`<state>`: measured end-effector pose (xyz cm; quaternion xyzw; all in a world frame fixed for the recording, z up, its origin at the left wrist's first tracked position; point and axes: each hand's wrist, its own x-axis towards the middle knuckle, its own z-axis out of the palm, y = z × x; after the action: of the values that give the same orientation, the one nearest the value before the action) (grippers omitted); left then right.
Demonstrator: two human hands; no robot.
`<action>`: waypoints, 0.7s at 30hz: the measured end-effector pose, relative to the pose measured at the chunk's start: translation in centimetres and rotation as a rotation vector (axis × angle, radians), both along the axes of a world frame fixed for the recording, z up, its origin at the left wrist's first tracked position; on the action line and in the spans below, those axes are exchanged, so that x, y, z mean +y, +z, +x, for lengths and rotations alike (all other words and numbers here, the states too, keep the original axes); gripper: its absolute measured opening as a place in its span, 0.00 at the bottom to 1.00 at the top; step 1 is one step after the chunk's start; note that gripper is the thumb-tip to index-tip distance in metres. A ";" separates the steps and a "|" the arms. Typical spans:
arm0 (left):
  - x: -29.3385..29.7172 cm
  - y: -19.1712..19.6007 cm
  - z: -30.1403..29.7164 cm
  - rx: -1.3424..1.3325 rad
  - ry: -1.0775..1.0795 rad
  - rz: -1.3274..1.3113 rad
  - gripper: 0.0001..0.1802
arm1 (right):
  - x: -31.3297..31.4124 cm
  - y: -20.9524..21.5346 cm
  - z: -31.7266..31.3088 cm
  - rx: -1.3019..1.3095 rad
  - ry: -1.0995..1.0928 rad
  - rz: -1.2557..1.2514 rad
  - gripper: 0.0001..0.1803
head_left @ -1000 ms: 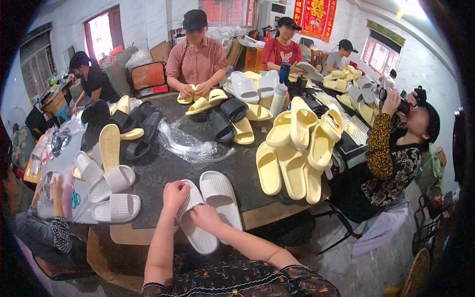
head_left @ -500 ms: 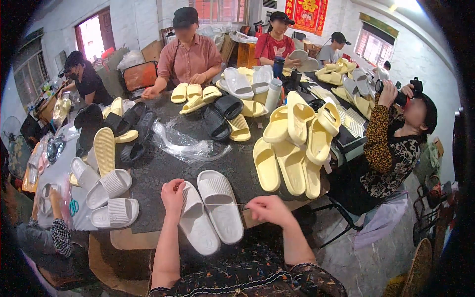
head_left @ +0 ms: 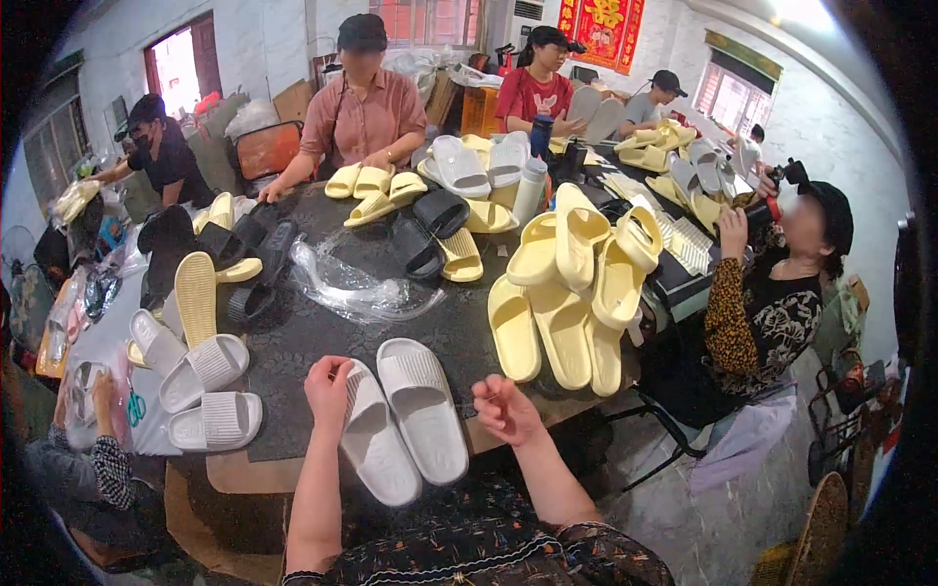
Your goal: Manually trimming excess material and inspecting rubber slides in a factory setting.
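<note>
Spreading across the middle of the head view, a dark, faintly patterned desk (head_left: 293, 391) carries most of the things, with a brown board edge (head_left: 244, 474) along its near side. Pale walls (head_left: 865, 146) enclose the room, with a bright doorway (head_left: 179, 68) far to the left, a barred window (head_left: 731, 93) to the right and a red wall hanging (head_left: 598, 29) between them; a grey floor (head_left: 674, 508) shows at lower right. At the front edge of the desk lies the pair of pale grey slippers (head_left: 435, 435), side by side, soles down, straps at the far end. The left hand (head_left: 326, 393) has its fingers curled in narrow at the outer strap edge of the left slipper; I cannot tell whether they grip it. The right hand (head_left: 508, 408) is raised apart from the pair, to its right, fingers spread and loosely bent. Just beyond that hand, a heap of yellow slippers (head_left: 562, 337) blocks the desk's right side, while crumpled clear plastic (head_left: 366, 290) lies beyond the pair. Further back, black slippers (head_left: 418, 249), a white bottle (head_left: 529, 190) and a dark blue bottle (head_left: 540, 137) crowd together. Leftward, more grey slippers (head_left: 217, 422) lie near teal scissors (head_left: 135, 405). A co-worker in a pink shirt (head_left: 363, 117) stands across the desk, and a person in a patterned top (head_left: 772, 313) is at the right
</note>
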<state>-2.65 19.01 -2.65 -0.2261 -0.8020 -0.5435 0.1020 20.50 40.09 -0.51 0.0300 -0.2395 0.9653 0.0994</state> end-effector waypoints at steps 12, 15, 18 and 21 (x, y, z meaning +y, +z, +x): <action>1.0 1.9 -1.5 -0.124 -0.116 -0.169 0.09 | -5.0 -0.5 -2.9 -0.573 0.115 1.172 0.15; 2.4 4.0 -1.2 -0.125 -0.224 -0.179 0.10 | -5.6 0.0 -4.5 -0.642 0.189 1.246 0.14; 4.0 3.3 -1.5 -0.067 -0.246 -0.262 0.11 | -7.1 -1.6 -6.7 -0.574 0.142 1.117 0.15; 5.4 0.8 -2.2 0.003 -0.362 -0.316 0.12 | -7.7 -4.3 -9.1 -0.545 0.206 1.015 0.15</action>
<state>-4.89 24.42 -1.87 -0.3800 -0.8234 -0.4202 -0.0325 11.38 32.36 -4.79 -0.1524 -0.6849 0.7072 -0.0871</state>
